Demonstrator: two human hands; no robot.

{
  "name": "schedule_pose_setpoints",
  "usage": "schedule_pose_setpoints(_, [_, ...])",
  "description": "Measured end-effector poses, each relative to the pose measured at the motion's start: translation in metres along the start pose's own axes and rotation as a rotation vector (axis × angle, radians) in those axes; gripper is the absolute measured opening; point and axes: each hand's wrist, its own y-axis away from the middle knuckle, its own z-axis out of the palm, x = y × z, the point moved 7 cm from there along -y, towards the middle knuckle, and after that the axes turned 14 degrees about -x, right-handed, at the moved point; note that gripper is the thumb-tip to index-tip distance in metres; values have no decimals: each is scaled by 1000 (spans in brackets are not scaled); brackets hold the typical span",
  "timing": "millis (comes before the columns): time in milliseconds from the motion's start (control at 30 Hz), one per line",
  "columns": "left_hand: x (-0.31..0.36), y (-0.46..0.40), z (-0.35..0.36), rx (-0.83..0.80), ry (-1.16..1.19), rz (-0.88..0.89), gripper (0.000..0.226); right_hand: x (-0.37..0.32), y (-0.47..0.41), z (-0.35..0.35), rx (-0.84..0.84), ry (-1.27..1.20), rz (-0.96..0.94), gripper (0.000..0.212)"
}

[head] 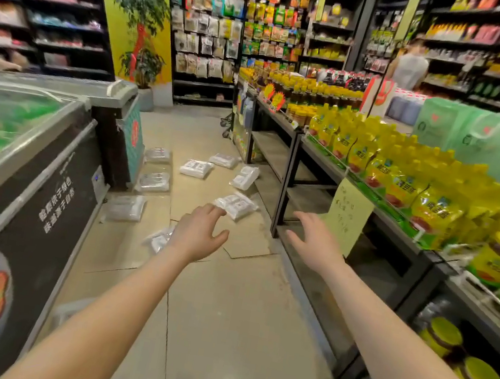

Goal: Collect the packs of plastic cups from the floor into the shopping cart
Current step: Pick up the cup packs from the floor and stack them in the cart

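On the aisle floor [215,315] ahead of you: packs of plastic cups [236,204] — several, scattered flat between the freezer chest [18,152] and the shelving rack [373,189] of yellow pouches. Your left hand [199,233] — fingers spread, holding nothing, one pack partly hidden behind it. Your right hand [315,242] — likewise relaxed and empty, near the rack's lower frame.

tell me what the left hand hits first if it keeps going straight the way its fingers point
Probably the pack of plastic cups lying on the floor just past the left hand, whose fingertips overlap its near corner in the picture. Depth is unclear; the hand may be well above it.
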Motion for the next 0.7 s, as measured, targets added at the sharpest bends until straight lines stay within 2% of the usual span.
schedule_pose_setpoints(367, [-205,-36,19,-45,87,-220,46,-98,-169,112,-187,0,-114,54])
schedule_pose_setpoints(700, [-443,-8,49,-240,105,-369,48,-213,-275,255,-314,-115,-41,54])
